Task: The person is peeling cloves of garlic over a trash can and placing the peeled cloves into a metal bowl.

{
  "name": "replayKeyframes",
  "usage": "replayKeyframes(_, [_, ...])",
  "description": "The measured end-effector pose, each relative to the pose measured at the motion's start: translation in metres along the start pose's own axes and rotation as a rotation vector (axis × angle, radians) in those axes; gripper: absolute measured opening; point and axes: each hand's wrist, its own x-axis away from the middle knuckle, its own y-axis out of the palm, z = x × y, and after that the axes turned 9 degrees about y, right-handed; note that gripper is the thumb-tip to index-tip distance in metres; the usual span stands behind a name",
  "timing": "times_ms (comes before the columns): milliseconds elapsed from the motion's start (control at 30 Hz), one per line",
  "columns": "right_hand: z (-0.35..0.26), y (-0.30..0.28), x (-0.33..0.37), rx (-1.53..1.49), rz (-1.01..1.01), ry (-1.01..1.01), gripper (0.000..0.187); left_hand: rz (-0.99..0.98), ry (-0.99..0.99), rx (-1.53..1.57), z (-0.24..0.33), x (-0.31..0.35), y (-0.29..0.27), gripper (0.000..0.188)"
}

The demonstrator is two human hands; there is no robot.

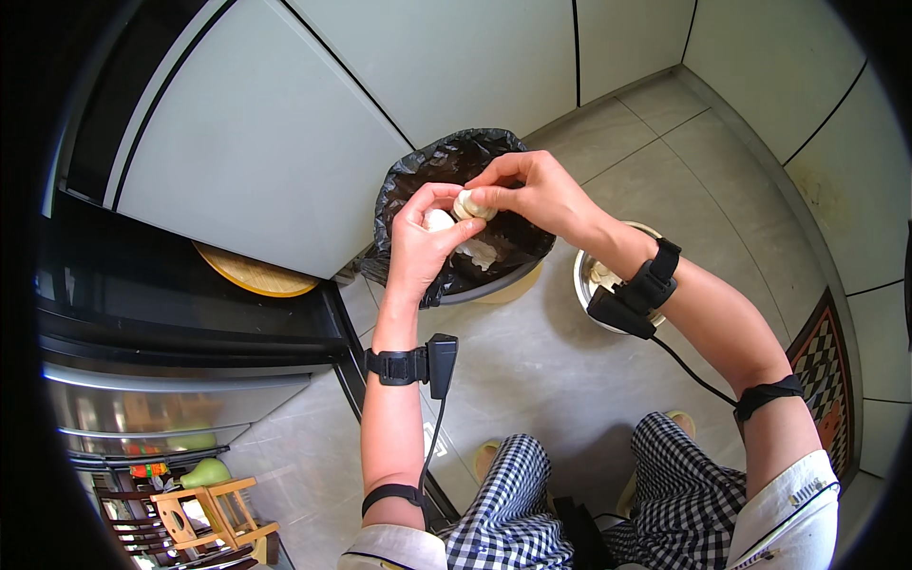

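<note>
Above the bin, both my hands meet at a whitish, lumpy bulb [472, 205] that looks like garlic. My left hand [418, 239] holds it from the left between thumb and fingers. A second smooth white rounded piece [437, 220] sits in that same hand. The fingertips of my right hand [543, 193] pinch the bulb from the upper right. Below them stands a round bin lined with a black plastic bag [404, 176]. A pale, crumpled scrap [478, 253] lies inside it.
Under my right forearm, a metal bowl [581, 285] with pale pieces stands on the tiled floor. Light cabinets [456, 66] line the far side. A round wooden board [255, 273] is at left. Small wooden chair-like furniture [214, 513] is lower left; a patterned mat [825, 380] lies right.
</note>
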Motion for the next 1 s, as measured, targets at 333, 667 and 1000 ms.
replayKeyframes(333, [-0.002,0.002,-0.003,0.277,0.238,0.055,0.013,-0.052,0.016,-0.036,0.007,-0.001,0.004,0.035])
replayKeyframes(667, [-0.008,0.0,0.01,0.42,0.267,-0.272,0.017,0.026,-0.001,-0.06,0.003,-0.001,-0.009,0.036])
replayKeyframes(1000, [0.003,-0.012,-0.002,0.508,0.299,-0.204,0.013,-0.018,0.018,0.014,0.011,-0.002,-0.001,0.035])
